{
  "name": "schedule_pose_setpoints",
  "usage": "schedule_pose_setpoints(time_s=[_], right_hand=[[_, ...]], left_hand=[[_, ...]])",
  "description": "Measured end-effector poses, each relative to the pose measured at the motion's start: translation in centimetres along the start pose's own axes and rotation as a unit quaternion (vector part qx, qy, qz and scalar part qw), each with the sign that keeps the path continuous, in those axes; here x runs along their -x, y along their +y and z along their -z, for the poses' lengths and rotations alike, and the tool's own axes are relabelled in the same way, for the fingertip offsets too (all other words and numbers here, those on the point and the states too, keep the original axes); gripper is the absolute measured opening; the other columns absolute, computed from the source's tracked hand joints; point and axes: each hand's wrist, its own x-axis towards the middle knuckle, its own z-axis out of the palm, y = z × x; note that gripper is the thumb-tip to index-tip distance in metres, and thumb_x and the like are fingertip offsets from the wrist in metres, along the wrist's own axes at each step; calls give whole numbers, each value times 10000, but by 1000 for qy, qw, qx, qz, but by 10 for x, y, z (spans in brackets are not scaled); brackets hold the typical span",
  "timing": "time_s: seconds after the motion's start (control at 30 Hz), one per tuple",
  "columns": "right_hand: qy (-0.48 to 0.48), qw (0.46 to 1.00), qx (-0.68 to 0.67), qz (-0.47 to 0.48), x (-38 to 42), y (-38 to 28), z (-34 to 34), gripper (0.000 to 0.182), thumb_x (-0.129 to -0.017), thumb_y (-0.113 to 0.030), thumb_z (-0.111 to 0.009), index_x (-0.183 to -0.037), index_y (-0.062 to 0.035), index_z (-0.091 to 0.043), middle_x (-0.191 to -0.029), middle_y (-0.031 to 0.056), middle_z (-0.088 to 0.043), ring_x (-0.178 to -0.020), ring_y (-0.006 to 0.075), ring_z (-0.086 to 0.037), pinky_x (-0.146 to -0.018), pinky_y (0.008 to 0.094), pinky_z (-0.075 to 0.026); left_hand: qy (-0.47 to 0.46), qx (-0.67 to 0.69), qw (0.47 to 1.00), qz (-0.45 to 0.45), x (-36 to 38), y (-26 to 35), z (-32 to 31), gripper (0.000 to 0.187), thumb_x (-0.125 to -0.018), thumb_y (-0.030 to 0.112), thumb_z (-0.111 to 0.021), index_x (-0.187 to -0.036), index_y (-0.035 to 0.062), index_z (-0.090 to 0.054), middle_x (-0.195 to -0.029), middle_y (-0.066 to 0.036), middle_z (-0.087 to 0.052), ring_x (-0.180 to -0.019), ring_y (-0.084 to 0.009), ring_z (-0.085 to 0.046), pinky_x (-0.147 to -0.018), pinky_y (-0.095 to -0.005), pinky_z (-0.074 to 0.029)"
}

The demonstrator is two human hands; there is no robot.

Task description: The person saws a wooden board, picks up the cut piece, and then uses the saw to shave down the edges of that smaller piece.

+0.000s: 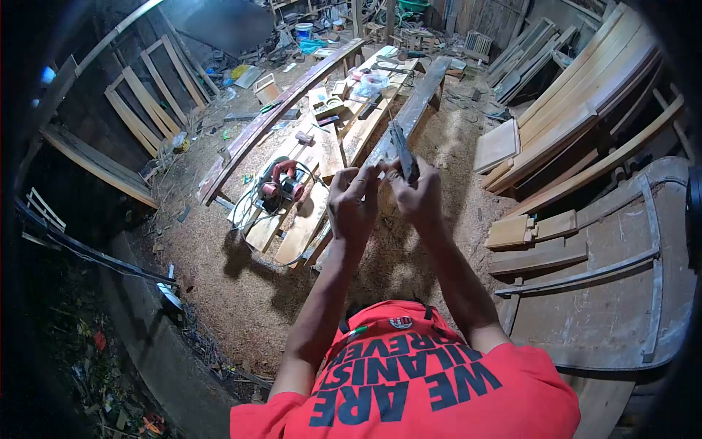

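Gripping a dark, narrow tool (402, 151) in the right hand (418, 196), with fingers curled round the near end and thumb turned inward. Held up in front of the body, seen against the grey plank (417, 99) and the shavings-covered floor (446, 157). Pointing away to the far side and slightly left, with the long axis running from near right to far left; too small to tell whether tipped up or down.

Raised just left of that, the left hand (354, 201), with fingers bent and drawn in towards the thumb, close beside the near end; impossible to tell whether pinching anything or touching the tool.

Lying to the left on the pale boards (303, 225), a red power tool (284, 183) with a looping cable. Farther off, a clear plastic bag (370, 84). Stacked at right, long planks (578, 95).
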Motion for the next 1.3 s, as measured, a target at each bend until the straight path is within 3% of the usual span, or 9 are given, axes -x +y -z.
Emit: schedule_pose_setpoints(time_s=[0.1,0.13,0.27,0.4,0.57,0.77,0.93,1.03,1.3], right_hand=[[10,997,-72,27,3,8,-13,72,-882,-69,-675,-878,-1,-650,-719,-13,-611,-624,45,-526,-538,254,-416],[0,992,-127,5,5,-2,-11,113,-892,-106,-680,-889,4,-654,-719,-23,-604,-633,40,-518,-548,244,-412],[14,995,-98,31,-4,-2,-13,200,-915,-195,-677,-891,4,-664,-689,-50,-562,-617,36,-460,-549,232,-380],[-36,994,-99,32,-2,-12,-11,239,-914,-228,-656,-869,7,-664,-627,-42,-537,-595,54,-457,-526,268,-374],[-65,988,-132,40,9,-30,-17,246,-914,-228,-656,-821,0,-663,-628,-68,-514,-597,37,-438,-522,255,-358],[-66,979,-191,-29,16,-11,-27,242,-918,-247,-672,-791,-41,-665,-639,-83,-522,-574,15,-421,-507,219,-314],[-65,986,-150,-19,22,-12,-30,264,-910,-216,-647,-737,-16,-640,-589,-67,-499,-558,27,-431,-486,250,-344],[-73,987,-141,-26,21,3,-33,259,-909,-216,-646,-731,-28,-632,-592,-61,-511,-546,31,-440,-478,254,-344],[-80,967,-218,-103,24,7,-47,280,-916,-250,-645,-721,-50,-630,-620,-55,-539,-547,36,-454,-477,245,-332]], left_hand=[[20,33,998,42,4,2,0,276,-814,86,-741,-1089,80,-714,-836,-127,-666,-795,-235,-642,-709,-337,-530],[17,65,996,52,5,-1,3,282,-825,97,-739,-1104,70,-708,-874,-128,-668,-819,-222,-640,-724,-328,-526],[-14,170,980,101,14,-25,13,328,-877,154,-725,-1171,16,-675,-1040,-134,-663,-890,-164,-617,-790,-295,-497],[-13,193,971,140,15,-24,22,327,-884,147,-716,-1168,-7,-662,-990,-127,-651,-879,-186,-607,-796,-303,-477],[-5,189,978,90,16,-16,29,321,-904,121,-682,-1196,-8,-643,-1002,-129,-642,-861,-192,-615,-757,-305,-487],[-23,132,989,65,25,-11,33,310,-931,104,-636,-1218,-10,-628,-1032,-155,-630,-840,-212,-633,-707,-308,-504],[-42,95,992,65,32,-14,39,318,-927,106,-627,-1222,-13,-625,-1013,-168,-630,-844,-256,-639,-732,-339,-510],[-35,81,996,9,37,-27,36,320,-921,90,-626,-1222,-20,-622,-1025,-171,-625,-838,-267,-640,-737,-347,-513],[-36,79,995,55,41,-37,36,315,-914,96,-636,-1210,-12,-640,-1021,-177,-644,-934,-256,-613,-805,-351,-492]])
